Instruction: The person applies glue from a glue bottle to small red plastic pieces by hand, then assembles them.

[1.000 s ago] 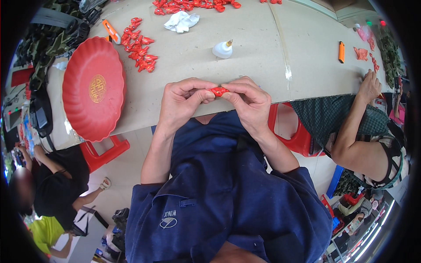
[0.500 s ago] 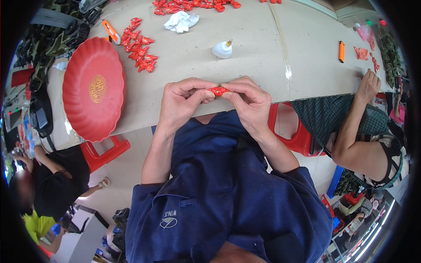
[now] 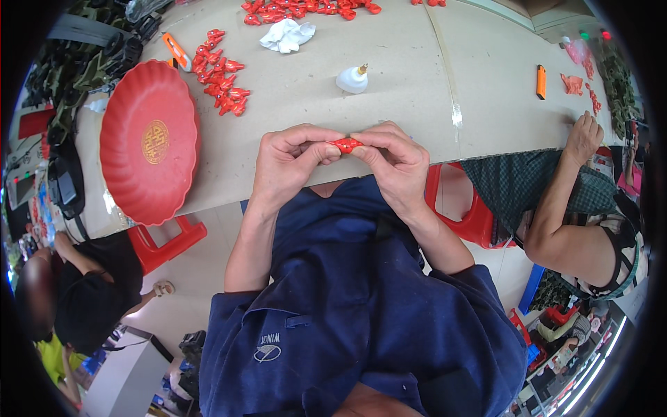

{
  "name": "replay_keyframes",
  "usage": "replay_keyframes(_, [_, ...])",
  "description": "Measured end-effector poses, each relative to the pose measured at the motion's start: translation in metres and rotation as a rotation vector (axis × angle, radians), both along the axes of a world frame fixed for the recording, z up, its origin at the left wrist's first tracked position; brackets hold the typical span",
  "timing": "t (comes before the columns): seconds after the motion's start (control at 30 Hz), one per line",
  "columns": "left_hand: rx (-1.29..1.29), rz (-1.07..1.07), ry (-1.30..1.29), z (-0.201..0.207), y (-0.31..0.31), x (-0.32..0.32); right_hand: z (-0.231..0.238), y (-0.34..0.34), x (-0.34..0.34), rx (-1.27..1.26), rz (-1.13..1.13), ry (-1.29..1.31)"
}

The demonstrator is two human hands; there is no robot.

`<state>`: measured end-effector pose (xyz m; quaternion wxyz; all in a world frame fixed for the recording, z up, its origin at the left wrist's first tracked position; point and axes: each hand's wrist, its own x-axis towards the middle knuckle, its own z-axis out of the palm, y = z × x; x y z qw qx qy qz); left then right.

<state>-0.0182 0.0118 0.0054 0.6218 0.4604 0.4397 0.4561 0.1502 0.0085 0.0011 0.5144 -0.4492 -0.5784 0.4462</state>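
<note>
A small glossy red plastic piece [image 3: 346, 144] is pinched between my two hands, just above the near edge of the table. My left hand [image 3: 295, 154] grips its left end between thumb and forefinger. Its right end sits in the thumb and fingertips of my right hand [image 3: 394, 156]. The fingertips cover both ends, so the piece's full shape is hidden. Beyond my hands stands a white squeeze bottle [image 3: 352, 79] with a brass-coloured tip. Similar red pieces lie in a loose pile [image 3: 221, 78] to the left of the bottle.
A large red scalloped tray [image 3: 111, 132] lies at the left edge of the table [image 3: 292, 90]. Farther back are a crumpled white cloth [image 3: 287, 35], more red pieces [image 3: 299, 8] and an orange cutter [image 3: 177, 51]. Another orange cutter [image 3: 541, 82] lies right, near a co-worker's hand [image 3: 585, 135].
My hands and the red piece stay almost exactly in place. On the far left, a co-worker has shifted slightly.
</note>
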Motion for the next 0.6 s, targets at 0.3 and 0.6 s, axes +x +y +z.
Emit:
replay_keyframes(0.3, [0.004, 0.01, 0.019, 0.0041, 0.002, -0.0026, 0.0027, 0.0028, -0.0024, 0.007, 0.013, 0.007])
replay_keyframes(0.6, [-0.012, 0.028, -0.004, 0.0022, -0.004, 0.0029, 0.0004, -0.0034, 0.0011, -0.006, 0.006, 0.022])
